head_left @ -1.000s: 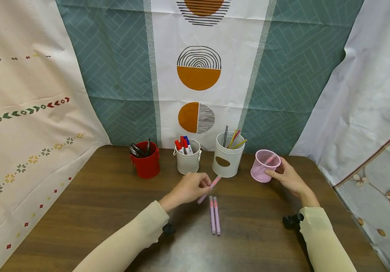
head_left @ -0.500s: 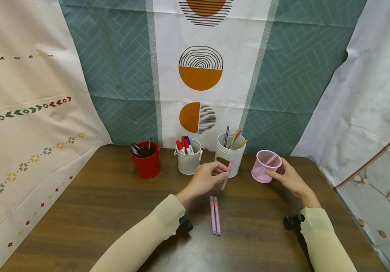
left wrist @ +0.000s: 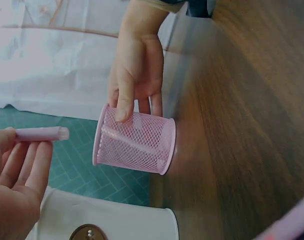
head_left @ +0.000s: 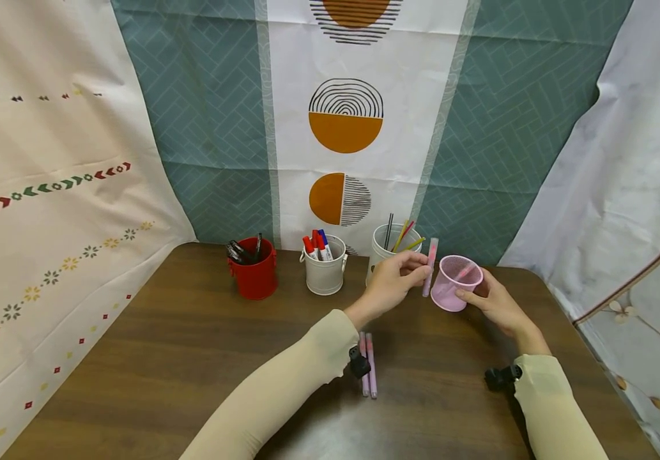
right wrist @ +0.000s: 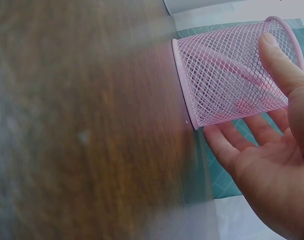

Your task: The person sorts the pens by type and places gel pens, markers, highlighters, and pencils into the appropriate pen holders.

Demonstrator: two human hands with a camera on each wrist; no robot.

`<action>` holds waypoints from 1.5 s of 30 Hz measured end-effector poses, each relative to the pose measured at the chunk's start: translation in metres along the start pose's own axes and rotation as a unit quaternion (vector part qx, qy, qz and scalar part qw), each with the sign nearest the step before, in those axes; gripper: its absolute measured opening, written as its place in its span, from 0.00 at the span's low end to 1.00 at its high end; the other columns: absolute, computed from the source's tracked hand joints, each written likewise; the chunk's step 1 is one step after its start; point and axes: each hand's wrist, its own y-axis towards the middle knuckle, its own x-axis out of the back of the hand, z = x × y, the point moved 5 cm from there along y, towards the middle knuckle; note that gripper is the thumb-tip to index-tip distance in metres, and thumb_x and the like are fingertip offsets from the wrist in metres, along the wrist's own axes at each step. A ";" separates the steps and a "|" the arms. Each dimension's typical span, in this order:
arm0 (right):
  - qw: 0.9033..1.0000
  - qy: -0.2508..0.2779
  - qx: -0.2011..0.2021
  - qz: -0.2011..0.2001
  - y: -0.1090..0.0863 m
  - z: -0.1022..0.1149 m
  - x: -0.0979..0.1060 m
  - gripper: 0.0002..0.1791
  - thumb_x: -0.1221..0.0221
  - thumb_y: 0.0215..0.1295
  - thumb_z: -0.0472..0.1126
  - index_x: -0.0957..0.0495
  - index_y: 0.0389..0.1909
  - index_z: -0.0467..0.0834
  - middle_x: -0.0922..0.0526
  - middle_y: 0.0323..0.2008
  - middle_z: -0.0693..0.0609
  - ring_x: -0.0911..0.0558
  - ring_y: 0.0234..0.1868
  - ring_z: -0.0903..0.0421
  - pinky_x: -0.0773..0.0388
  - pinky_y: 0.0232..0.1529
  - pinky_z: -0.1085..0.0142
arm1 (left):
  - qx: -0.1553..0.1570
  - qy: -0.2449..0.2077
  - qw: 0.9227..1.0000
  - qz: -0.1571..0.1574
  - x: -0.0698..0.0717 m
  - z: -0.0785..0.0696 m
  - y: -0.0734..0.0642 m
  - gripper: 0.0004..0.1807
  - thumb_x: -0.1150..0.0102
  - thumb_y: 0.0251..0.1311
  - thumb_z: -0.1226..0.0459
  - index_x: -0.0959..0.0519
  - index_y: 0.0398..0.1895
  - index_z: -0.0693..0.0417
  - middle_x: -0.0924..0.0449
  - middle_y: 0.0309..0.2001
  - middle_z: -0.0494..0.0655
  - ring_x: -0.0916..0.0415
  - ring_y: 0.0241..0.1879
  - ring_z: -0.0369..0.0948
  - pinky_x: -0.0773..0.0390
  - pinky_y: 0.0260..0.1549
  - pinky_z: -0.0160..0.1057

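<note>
My left hand (head_left: 390,281) pinches a slim pink pen (head_left: 430,265) between thumb and fingers, nearly upright, just left of a pink mesh pen cup (head_left: 447,292). In the left wrist view, the pen's end (left wrist: 44,133) is level with the cup's upper side and apart from its rim. My right hand (head_left: 499,310) grips that cup, thumb on its near side and fingers behind; the cup leans slightly. Through the mesh in the right wrist view shows another pink pen (right wrist: 227,62) lying aslant inside. Two more pink pens (head_left: 372,377) lie side by side on the table, partly covered by my left wrist.
Along the back of the wooden table (head_left: 191,345) stand a red bucket (head_left: 255,278) of black pens, a small white bucket (head_left: 324,275) with red and blue markers, and a taller white holder (head_left: 380,246) with pencils, partly behind my left hand. Patterned cloths hang behind.
My left hand has carried the pink pen right and away from me, from above the table pens to beside the mesh cup, turning it more upright. My right hand keeps its grip on the cup.
</note>
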 end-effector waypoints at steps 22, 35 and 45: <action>1.000 0.002 -0.020 0.014 -0.009 -0.006 0.005 0.42 0.35 0.75 0.36 0.47 0.82 0.36 0.31 0.72 0.30 0.22 0.58 0.72 0.22 0.55 0.78 | -0.026 0.076 0.997 0.011 -0.041 -0.003 0.045 0.11 0.36 0.76 0.60 0.15 0.55 0.51 0.10 0.46 0.40 0.17 0.43 0.27 0.19 0.44 0.23; 0.999 -0.018 -0.032 0.022 -0.006 -0.002 0.004 0.43 0.35 0.77 0.40 0.47 0.83 0.38 0.31 0.73 0.35 0.24 0.59 0.70 0.23 0.56 0.77 | -0.026 0.109 0.994 0.011 -0.054 -0.006 0.062 0.10 0.38 0.77 0.58 0.15 0.55 0.47 0.11 0.47 0.36 0.18 0.43 0.24 0.21 0.44 0.23; 0.999 -0.008 -0.031 0.027 -0.004 0.001 0.005 0.42 0.35 0.76 0.39 0.47 0.83 0.37 0.32 0.73 0.34 0.23 0.60 0.67 0.23 0.56 0.77 | -0.018 0.140 0.990 -0.001 -0.055 0.003 0.068 0.10 0.38 0.77 0.60 0.15 0.55 0.48 0.10 0.46 0.40 0.18 0.42 0.26 0.22 0.42 0.22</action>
